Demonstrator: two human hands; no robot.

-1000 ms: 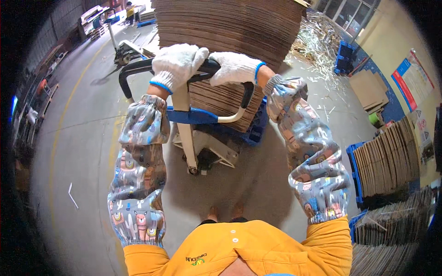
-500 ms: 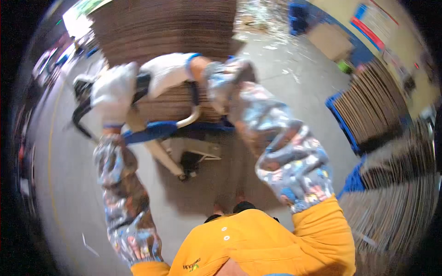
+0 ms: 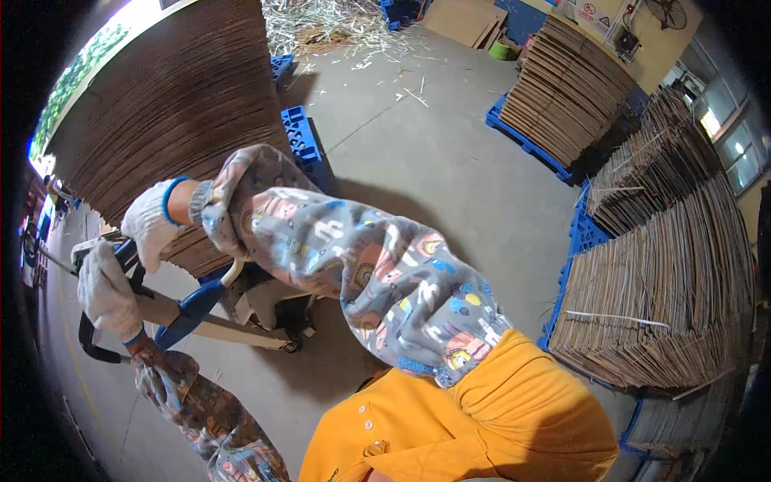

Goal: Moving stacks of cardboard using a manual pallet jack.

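Both my hands, in white knitted gloves with blue cuffs, are at the head of a pallet jack handle (image 3: 95, 347) on the left. My left hand (image 3: 110, 293) is closed on its near side, fingers pressed together. A little farther off, my right hand (image 3: 151, 226) reaches across and curls over the black part of the handle; its fingertips are partly hidden. The pallet jack (image 3: 249, 331) has a pale shaft, a blue section and a small wheel near the floor. Just beyond it rises a tall stack of brown cardboard sheets (image 3: 181, 104).
Blue pallets (image 3: 301, 136) show beside the tall stack. On the right stand a strapped cardboard stack (image 3: 562, 88) and larger bundles of flat cardboard (image 3: 650, 281) on blue pallets. Paper strips (image 3: 337, 28) litter the floor at the back. A wall fan (image 3: 666, 12) hangs at the far right.
The view has swung to the right, so the tall stack, handle and hands sit farther left. My right arm now stretches across my body. Both hands remain at the handle.
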